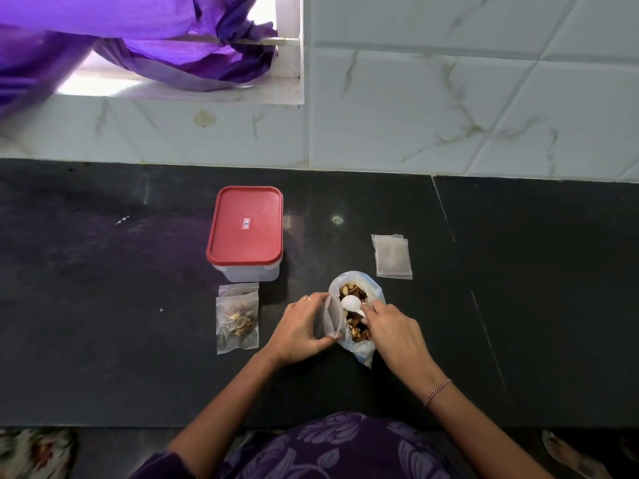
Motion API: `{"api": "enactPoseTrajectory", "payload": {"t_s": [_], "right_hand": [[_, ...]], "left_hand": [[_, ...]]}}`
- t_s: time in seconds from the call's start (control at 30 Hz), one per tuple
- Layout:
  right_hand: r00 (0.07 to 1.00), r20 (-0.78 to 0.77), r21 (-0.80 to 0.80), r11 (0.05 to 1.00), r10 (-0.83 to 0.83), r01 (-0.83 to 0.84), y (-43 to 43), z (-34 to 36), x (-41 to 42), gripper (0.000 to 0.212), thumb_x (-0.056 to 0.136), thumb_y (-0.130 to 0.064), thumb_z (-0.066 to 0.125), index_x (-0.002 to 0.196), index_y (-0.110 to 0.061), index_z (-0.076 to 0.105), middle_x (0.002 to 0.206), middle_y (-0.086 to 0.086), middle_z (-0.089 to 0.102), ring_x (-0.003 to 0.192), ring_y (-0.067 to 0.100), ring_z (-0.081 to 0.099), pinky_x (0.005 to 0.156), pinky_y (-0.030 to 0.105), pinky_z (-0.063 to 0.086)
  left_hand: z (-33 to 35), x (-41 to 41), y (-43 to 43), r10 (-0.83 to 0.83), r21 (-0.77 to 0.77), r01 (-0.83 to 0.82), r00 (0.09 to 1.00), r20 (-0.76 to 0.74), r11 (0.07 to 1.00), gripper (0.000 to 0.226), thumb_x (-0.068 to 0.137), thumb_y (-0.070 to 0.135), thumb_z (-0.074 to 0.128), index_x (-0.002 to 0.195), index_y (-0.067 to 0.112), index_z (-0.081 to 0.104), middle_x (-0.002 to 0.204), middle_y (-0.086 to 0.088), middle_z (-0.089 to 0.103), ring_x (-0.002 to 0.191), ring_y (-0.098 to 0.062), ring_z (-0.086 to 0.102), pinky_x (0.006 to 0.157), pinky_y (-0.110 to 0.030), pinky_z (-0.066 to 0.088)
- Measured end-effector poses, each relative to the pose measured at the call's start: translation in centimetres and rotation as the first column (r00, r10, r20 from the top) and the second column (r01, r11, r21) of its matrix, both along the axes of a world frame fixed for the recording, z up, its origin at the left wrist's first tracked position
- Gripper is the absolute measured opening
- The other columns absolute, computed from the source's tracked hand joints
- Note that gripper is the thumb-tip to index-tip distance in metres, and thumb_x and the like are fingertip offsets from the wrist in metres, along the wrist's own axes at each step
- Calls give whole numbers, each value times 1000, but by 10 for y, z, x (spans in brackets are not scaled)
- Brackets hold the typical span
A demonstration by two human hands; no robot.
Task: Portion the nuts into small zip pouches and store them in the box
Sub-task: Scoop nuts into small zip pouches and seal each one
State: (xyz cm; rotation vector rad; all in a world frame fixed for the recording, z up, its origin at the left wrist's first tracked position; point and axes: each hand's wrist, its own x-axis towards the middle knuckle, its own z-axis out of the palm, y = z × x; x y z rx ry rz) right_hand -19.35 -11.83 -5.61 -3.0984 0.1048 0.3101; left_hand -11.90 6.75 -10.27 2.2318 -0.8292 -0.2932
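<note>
The left hand (301, 326) grips a small clear zip pouch (330, 318) against the open plastic bag of mixed nuts (361, 350), where the right hand (394, 326) pinches a white plastic spoon (350, 301). A filled clear pouch (237, 319) lies just before the closed red-lidded plastic box (245, 229); perhaps two empty pouches (392, 255) lie beyond the bag.

A purple curtain (166, 46) fills the window (287, 63) above marbled tiles (449, 98) and black counter (103, 271).

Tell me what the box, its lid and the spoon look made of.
Box: likely translucent plastic; its walls look frosted. Lid: opaque red plastic, smooth, soft sheen. Spoon: white and glossy, probably plastic.
</note>
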Motion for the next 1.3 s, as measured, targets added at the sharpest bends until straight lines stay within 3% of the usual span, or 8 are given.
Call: {"api": "enactPoseTrajectory", "payload": {"t_s": [0.1,0.33,0.5,0.6,0.77,0.87,1.17,1.3], "right_hand": [[996,78,43,998,-39,36,-1,1,-3,53,99,-19,46,148,-19,25,123,0,50,100,16,55,72,28,50],[986,157,89,995,-65,52,-1,4,17,43,94,-14,54,136,-17,47,109,3,56,91,17,60,69,30,54],[994,112,-60,998,10,-3,5,7,11,57,80,-13,73,133,-13,52,104,4,59,81,16,62,54,25,50],[995,74,-46,997,63,-59,3,2,1,55,90,-12,59,141,-13,39,117,4,53,94,18,58,63,27,50],[984,178,-47,999,1,8,3,-3,10,39,67,-17,84,103,-16,69,79,-2,60,56,10,56,36,20,40],[976,217,-66,998,-9,24,9,-3,19,37,64,-15,86,97,-15,70,73,-2,60,55,12,58,35,21,38],[973,229,-107,994,19,6,-10,-12,17,62,67,-10,83,124,-24,63,80,1,54,51,12,48,32,21,30],[996,85,-181,983,33,-17,0,-8,18,57,96,-11,47,148,-21,25,114,4,53,81,16,60,51,26,38]], "left_hand": [[1,1,0,-2,1,2,1000,14,1000,66,77,48,67,133,21,45,121,6,58,110,-9,53,96,-41,45],[0,5,2,-15,4,15,1000,16,1000,66,78,52,66,133,21,46,122,7,58,110,-8,54,95,-38,46],[0,6,2,-9,-14,9,1000,13,1000,63,77,49,67,129,19,48,118,7,59,105,-9,56,88,-37,49],[-1,6,2,-2,-26,2,1000,6,1000,63,77,46,69,130,20,48,119,7,59,107,-8,56,89,-37,49],[-2,4,1,11,-41,-11,1000,0,999,62,77,47,68,129,21,48,118,8,59,105,-7,55,88,-36,49],[-2,6,0,11,-36,-11,1000,-3,999,61,77,45,69,128,18,49,116,6,59,103,-8,56,87,-36,49],[2,6,0,2,-53,-3,1000,-22,999,62,76,48,67,127,17,49,116,5,59,103,-11,57,86,-38,49],[2,6,1,4,-80,-10,997,-73,997,65,76,50,66,129,19,47,117,5,59,104,-10,57,87,-40,50]]}}
